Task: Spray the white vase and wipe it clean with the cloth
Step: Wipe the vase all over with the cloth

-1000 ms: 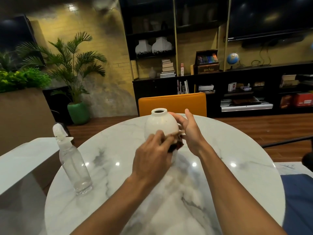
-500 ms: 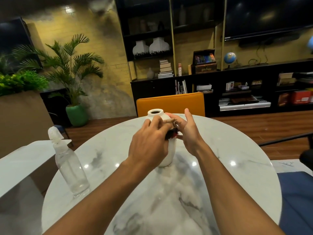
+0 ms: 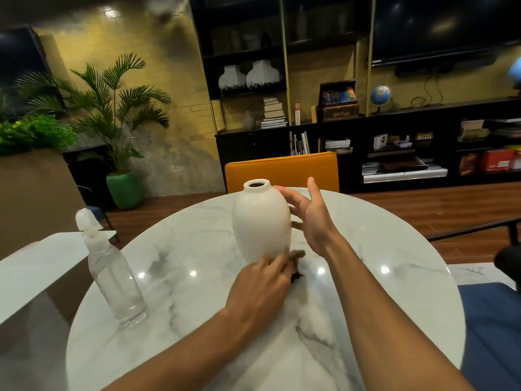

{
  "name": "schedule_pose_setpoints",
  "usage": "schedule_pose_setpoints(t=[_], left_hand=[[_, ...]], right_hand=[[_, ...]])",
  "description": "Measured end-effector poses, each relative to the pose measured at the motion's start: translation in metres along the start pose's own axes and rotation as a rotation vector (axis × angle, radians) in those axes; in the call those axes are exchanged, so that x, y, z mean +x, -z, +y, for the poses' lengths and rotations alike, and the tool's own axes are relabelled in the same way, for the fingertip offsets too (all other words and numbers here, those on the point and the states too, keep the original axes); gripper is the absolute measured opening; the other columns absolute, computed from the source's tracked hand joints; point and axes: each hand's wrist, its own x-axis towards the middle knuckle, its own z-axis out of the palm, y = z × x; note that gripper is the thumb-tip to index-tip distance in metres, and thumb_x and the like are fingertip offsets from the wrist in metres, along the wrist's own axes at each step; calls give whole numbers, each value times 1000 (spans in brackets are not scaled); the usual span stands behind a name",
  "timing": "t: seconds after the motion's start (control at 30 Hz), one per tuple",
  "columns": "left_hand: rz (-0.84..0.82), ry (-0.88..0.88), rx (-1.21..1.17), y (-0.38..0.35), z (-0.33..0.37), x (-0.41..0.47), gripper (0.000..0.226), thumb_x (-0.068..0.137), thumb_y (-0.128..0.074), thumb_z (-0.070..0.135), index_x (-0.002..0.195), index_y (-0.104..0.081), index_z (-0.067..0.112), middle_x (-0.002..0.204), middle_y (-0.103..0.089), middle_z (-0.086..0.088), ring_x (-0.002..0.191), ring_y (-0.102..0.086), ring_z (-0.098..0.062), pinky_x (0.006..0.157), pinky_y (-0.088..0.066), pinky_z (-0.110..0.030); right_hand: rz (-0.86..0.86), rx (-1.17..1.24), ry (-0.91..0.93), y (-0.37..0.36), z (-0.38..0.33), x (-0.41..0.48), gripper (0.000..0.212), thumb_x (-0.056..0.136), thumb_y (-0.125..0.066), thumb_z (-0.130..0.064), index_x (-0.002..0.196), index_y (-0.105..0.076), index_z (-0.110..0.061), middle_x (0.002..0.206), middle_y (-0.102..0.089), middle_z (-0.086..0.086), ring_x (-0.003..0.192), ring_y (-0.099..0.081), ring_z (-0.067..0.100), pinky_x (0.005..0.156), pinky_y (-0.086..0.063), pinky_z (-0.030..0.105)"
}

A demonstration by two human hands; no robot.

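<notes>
The white vase [image 3: 260,221] stood upright on the marble tabletop [image 3: 197,292]. The left hand [image 3: 260,282] kept its grip clamped on a dark cloth [image 3: 296,254] at the vase's foot. The right hand [image 3: 308,215] was beside the vase, grip apart, fingers straight. The spray bottle [image 3: 112,272] stood apart at the left.

white vase [image 3: 261,221], dark brown cloth [image 3: 296,263], grey-veined white marble table [image 3: 366,277], orange chair [image 3: 282,172]

The white vase [image 3: 261,221] looks smooth, matt ceramic, the table [image 3: 366,249] glossy veined marble, the spray bottle [image 3: 114,280] clear plastic, the dark cloth [image 3: 296,256] possibly soft fabric.
</notes>
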Motion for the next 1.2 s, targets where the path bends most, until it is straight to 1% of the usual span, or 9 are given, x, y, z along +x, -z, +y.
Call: schedule_pose_setpoints(t=[0.1,0.27,0.47,0.7,0.87,0.93,1.0,1.1,1.2], left_hand=[[-13,0,-27,-4,-1,-8,36,88,-46,25,99,-80,18,101,-74,4,55,-62,-22,37,-47,-27],[60,75,-107,11,-11,7,31,86,-76,18,116,-73,17,107,-69,-1,70,-63,-26,48,-56,-37],[181,131,-146,27,-22,21,25,91,-69,23,115,-70,14,114,-67,-7,85,-65,-27,64,-61,-39],[7,31,-157,-7,-14,-17,33,91,-49,29,109,-76,24,105,-70,7,78,-66,-19,58,-56,-30],[-153,242,-218,4,-24,-25,29,92,-61,26,118,-70,34,110,-65,11,87,-67,-21,67,-55,-33],[-137,371,-356,16,-30,-29,33,94,-62,24,124,-67,38,122,-63,18,98,-66,-16,80,-55,-29],[-93,529,-547,28,-41,-33,30,92,-70,23,117,-69,39,116,-64,24,96,-64,-4,87,-55,-21],[-21,696,-772,44,-57,-34,17,92,-72,28,104,-69,40,101,-66,24,92,-63,2,81,-54,-15],[89,800,-1017,65,-68,-24,15,93,-70,30,102,-65,41,100,-67,21,93,-66,-6,74,-57,-19]], right_hand=[[13,-7,4,-1,0,1,82,98,-1,-70,134,-66,-35,145,-58,-10,135,-48,17,107,-32,45],[-1,-3,3,3,0,1,83,97,-1,-72,131,-68,-36,139,-63,-9,133,-51,17,112,-34,51],[-28,7,-24,3,-1,0,83,90,-7,-81,127,-70,-40,138,-64,-5,134,-51,23,116,-32,61],[8,-40,11,1,-1,-1,81,99,-1,-69,138,-63,-33,146,-57,-9,137,-47,18,113,-31,50],[22,-69,21,-1,-1,0,80,99,-2,-69,137,-63,-33,146,-57,-9,138,-47,20,113,-32,52],[31,-74,20,0,-2,0,80,98,-3,-70,137,-63,-33,147,-56,-8,139,-46,20,114,-31,53],[30,-90,18,-1,-3,0,80,97,-5,-71,137,-62,-33,148,-55,-7,139,-45,21,115,-31,54],[24,-126,8,-1,-5,-1,84,88,-12,-81,137,-62,-34,149,-54,-7,139,-46,22,114,-33,55],[20,-155,-2,-2,-5,-2,88,80,-16,-84,138,-60,-35,149,-54,-6,138,-47,23,115,-35,56]])
